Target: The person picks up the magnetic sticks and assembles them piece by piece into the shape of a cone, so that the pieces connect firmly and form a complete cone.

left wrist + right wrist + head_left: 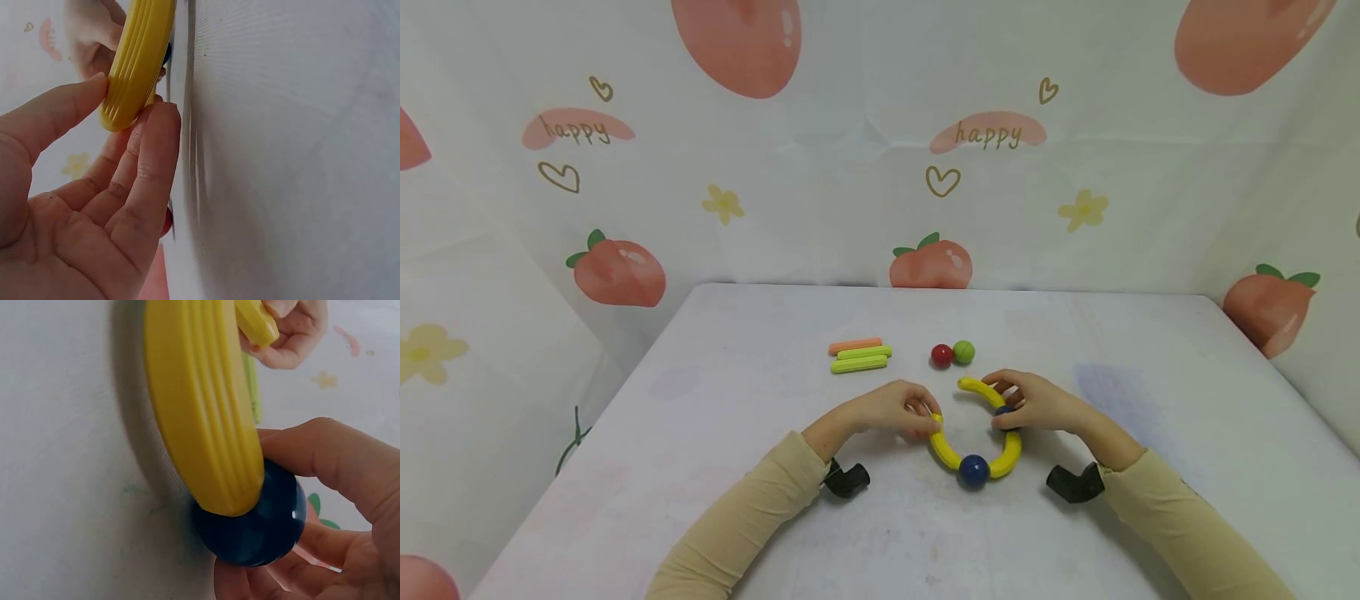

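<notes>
A ring-like chain of curved yellow rods and blue balls lies in front of me, with a gap at its upper left. My left hand pinches the free end of the left curved rod between thumb and fingers. That rod meets the front blue ball, which joins the right curved rod. With thumb and fingers, my right hand grips the second blue ball, partly hidden in the head view. The upper curved rod runs from this ball toward the upper left, its far end free.
Behind the chain, a red ball and a green ball sit side by side. Left of them lie an orange straight rod and two yellow-green straight rods. A printed cloth hangs behind the white table.
</notes>
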Available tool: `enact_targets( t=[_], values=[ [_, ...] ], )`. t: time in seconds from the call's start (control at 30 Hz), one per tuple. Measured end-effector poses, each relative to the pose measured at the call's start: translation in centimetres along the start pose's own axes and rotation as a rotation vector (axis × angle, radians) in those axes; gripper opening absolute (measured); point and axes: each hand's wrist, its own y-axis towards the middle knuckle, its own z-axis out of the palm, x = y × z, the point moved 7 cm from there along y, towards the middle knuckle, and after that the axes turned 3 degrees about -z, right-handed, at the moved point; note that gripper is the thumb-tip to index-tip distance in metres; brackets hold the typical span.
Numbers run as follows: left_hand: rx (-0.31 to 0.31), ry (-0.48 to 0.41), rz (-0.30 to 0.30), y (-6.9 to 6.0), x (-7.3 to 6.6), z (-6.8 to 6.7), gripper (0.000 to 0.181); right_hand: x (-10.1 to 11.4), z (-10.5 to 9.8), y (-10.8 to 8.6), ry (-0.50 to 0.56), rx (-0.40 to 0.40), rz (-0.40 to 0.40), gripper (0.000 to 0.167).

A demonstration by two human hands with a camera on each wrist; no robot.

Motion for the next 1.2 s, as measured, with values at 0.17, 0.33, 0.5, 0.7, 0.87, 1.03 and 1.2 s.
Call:
enact_targets(
  t=[0.17,0.33,0.5,0.7,0.87,1.03,1.2],
  values=[
    [0.008,0.026,-0.021,-0.1,-0.1,0.2,0.024,-0.2,0.0,0.1,-0.002,0.001,-0.009,0.057],
    [0.004,0.037,-0.043,-0.2,-0.1,0.2,0.023,-0.2,0.0,0.2,0.004,0.006,-0.02,0.057],
    [-0.003,0.055,-0.049,-0.2,-0.1,0.2,0.023,-0.3,0.0,0.3,0.012,0.006,-0.025,0.057],
    [-0.003,0.061,-0.051,-0.3,-0.1,0.2,0.023,-0.3,-0.1,0.4,0.008,-0.004,-0.044,0.056],
    [-0.014,0.084,-0.059,-0.2,0.0,-0.3,0.023,-0.4,0.0,0.5,0.007,-0.005,-0.038,0.055],
    [-0.06,0.095,-0.041,0.1,-0.1,-1.5,0.026,-0.5,0.0,0.5,0.015,-0.003,-0.029,0.053],
    [-0.155,0.099,0.005,0.6,-1.0,-2.9,0.029,-0.6,0.1,0.6,0.013,-0.001,-0.037,0.052]
  ],
)
